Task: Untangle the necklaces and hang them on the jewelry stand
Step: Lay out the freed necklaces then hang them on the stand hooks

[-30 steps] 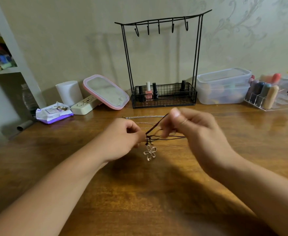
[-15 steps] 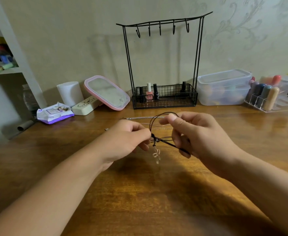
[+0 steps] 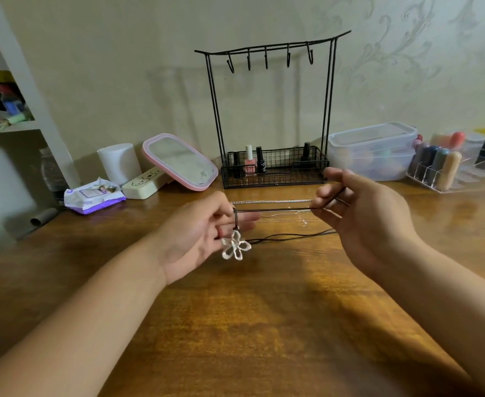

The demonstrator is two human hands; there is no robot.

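Observation:
A dark cord necklace [image 3: 275, 210] is stretched level between my two hands above the wooden table [image 3: 264, 325]. My left hand [image 3: 204, 233] pinches its left end, and a white flower pendant [image 3: 235, 245] dangles just below the fingers. My right hand [image 3: 358, 213] grips the right end of the cord. A slack strand of the same cord sags lower between the hands. Silver chain necklaces [image 3: 272, 201] lie on the table behind the cord. The black wire jewelry stand [image 3: 272, 116] rises at the back centre, its hooks bare.
Nail polish bottles [image 3: 250, 163] sit in the stand's basket. A pink-framed mirror [image 3: 179, 161], a white cylinder [image 3: 118, 163], a white case and a tissue pack [image 3: 92, 196] lie back left. Clear plastic boxes [image 3: 373, 151] and an acrylic organizer [image 3: 447, 167] stand back right.
My hands have pulled apart, left and right, drawing the looped cord out straight. The flower pendant now hangs free under my left fingers.

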